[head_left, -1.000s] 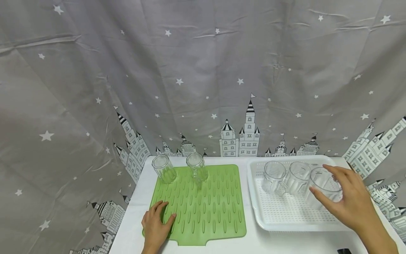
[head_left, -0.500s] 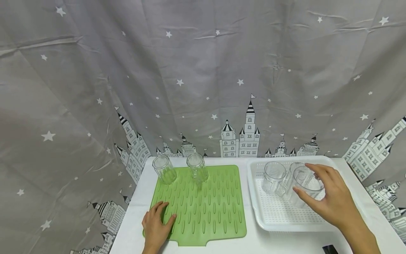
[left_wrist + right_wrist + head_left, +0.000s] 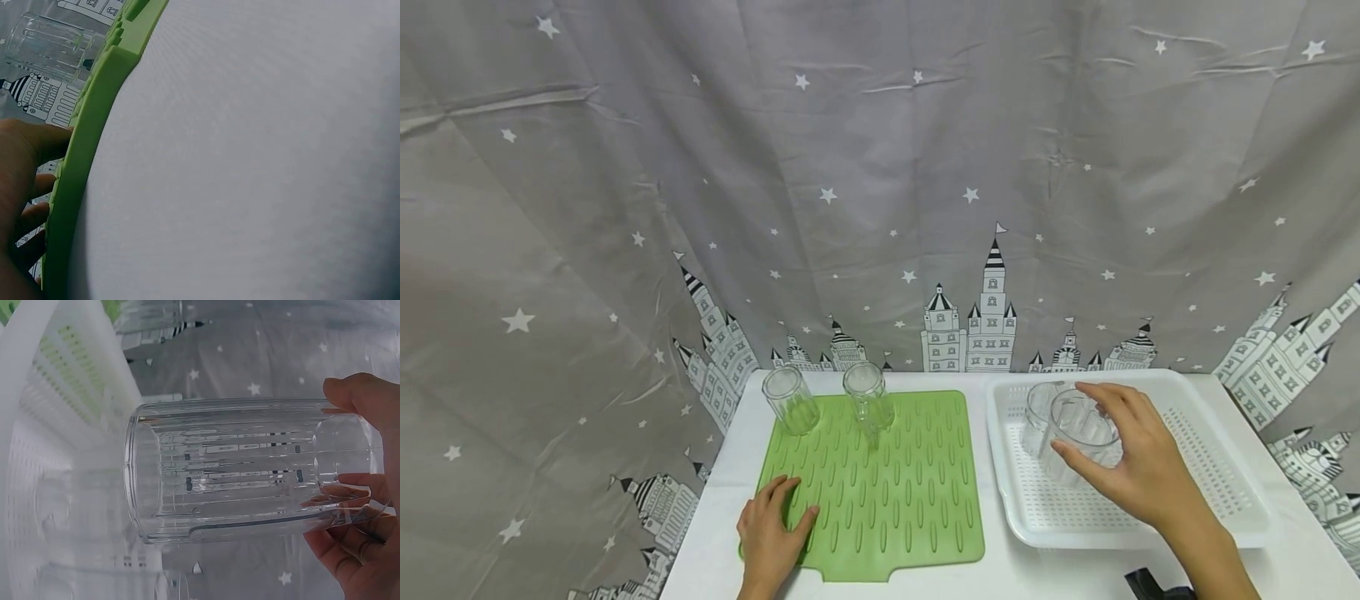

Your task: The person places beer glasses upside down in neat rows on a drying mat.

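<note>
My right hand (image 3: 1142,462) grips a clear glass mug (image 3: 1082,437) near its rim, thumb on one side and fingers on the other. That glass mug (image 3: 231,469) fills the middle of the right wrist view; its handle is hard to make out. Behind it in the head view, another clear mug (image 3: 1036,412) stands in the white basket (image 3: 1195,500), partly covered. My left hand (image 3: 771,529) rests with loosely bent fingers on the front left edge of the green mat (image 3: 887,500). Two upright glass mugs, a left one (image 3: 792,404) and a right one (image 3: 867,396), stand along the mat's back edge.
The basket's perforated wall (image 3: 69,369) rises beside the held mug in the right wrist view. A black object (image 3: 1150,583) shows by the right wrist at the front. A grey curtain (image 3: 880,167) with stars and castles hangs behind the white table (image 3: 715,500).
My right hand has moved left across the basket with the mug, which now overlaps the mugs behind it. My left hand and the mugs on the mat have stayed put.
</note>
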